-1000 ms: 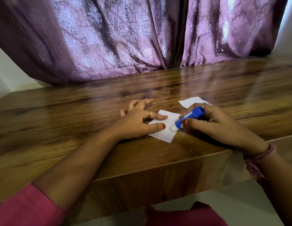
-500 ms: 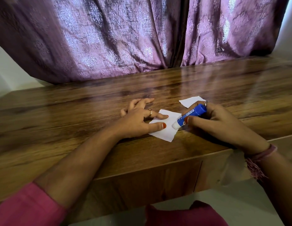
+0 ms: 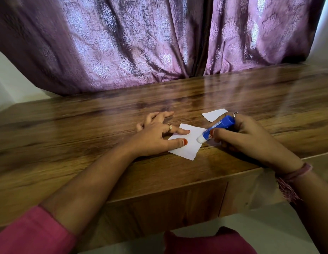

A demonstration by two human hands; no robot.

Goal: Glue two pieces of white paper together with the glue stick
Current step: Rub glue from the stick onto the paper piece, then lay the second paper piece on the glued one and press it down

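Observation:
A small white piece of paper (image 3: pixel 189 146) lies flat on the wooden table (image 3: pixel 86 136). My left hand (image 3: pixel 155 136) presses its left side down with thumb and forefinger spread. My right hand (image 3: pixel 247 138) grips a blue glue stick (image 3: pixel 217 128), tilted down to the left, its white tip touching the paper's right part. A second white piece of paper (image 3: pixel 213 114) lies just behind, partly hidden by my right hand.
Purple patterned curtains (image 3: pixel 141 43) hang along the table's far edge. The table's front edge runs just below my hands, with a drawer front (image 3: pixel 159 204) under it. Pink cloth shows at my lap.
The glue stick's tip has slid a little up and to the right across the paper. My left hand has stayed in place on the paper.

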